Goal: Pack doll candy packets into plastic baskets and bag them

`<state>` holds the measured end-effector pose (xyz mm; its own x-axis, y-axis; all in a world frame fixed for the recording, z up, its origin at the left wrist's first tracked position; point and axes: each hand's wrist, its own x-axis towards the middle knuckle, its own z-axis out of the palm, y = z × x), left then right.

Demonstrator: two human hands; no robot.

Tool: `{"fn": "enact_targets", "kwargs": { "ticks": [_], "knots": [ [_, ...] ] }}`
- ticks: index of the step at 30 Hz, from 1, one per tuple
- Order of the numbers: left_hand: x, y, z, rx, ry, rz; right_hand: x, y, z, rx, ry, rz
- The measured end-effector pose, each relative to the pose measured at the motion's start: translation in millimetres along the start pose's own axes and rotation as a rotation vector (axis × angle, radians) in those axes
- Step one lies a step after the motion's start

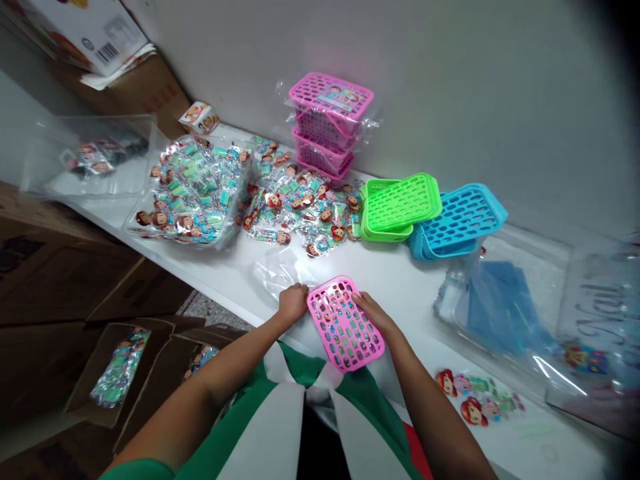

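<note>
A pink plastic basket [345, 347] with an oval-holed lid stands tilted near the table's front edge, and small printed packets show through its holes. My right hand [373, 311] grips its upper right side. My left hand [293, 302] is closed at the basket's upper left corner, on a crumpled clear plastic bag [280, 270]; its fingertips are partly hidden. Beyond the hands lies a loose heap of small doll-printed packets [310, 203]. To the right of the heap are green baskets and lids [400, 207] and blue baskets and lids [457, 217].
Wrapped pink baskets [327, 127] are stacked against the wall. At left, a clear bin [235, 207] is full of packets, beside a clear tray [50, 160]. Blue bags lie in a clear container [555, 267] at right. Cardboard boxes [45, 267] crowd the floor at left.
</note>
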<state>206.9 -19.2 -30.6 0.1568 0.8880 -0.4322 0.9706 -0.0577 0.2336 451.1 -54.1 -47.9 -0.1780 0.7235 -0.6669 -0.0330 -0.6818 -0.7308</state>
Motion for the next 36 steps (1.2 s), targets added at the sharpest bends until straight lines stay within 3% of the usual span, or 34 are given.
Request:
{"fn": "enact_targets", "kwargs": {
  "ticks": [5, 11, 17, 23, 32, 36],
  "knots": [
    [-3.7, 2.8, 4.5, -0.068, 0.008, 0.03, -1.5, -2.8, -8.1, 0.12, -0.205, 0.011],
    [-6.2, -0.1, 5.0, -0.158, 0.115, -0.003, -8.9, -13.9, -9.7, 0.097, -0.449, 0.058],
    [-2.7, -19.6, -3.0, -0.255, 0.298, -0.097, -28.5, -6.7, -5.0, 0.166, -0.399, -0.042],
    [-9.3, -23.7, -7.0, -0.359, 0.384, -0.052, -36.8, -23.3, 18.8, 0.128, -0.449, -0.177],
    [-29.5, -43.6, -16.0, -0.533, 0.4, 0.07, -20.4, -33.4, 42.4, 0.029, -0.419, -0.086],
    [-36.8, -39.3, -25.5, -0.55, 0.44, 0.055, -13.4, -38.9, 53.2, -0.079, -0.388, -0.089]
  ]
}}
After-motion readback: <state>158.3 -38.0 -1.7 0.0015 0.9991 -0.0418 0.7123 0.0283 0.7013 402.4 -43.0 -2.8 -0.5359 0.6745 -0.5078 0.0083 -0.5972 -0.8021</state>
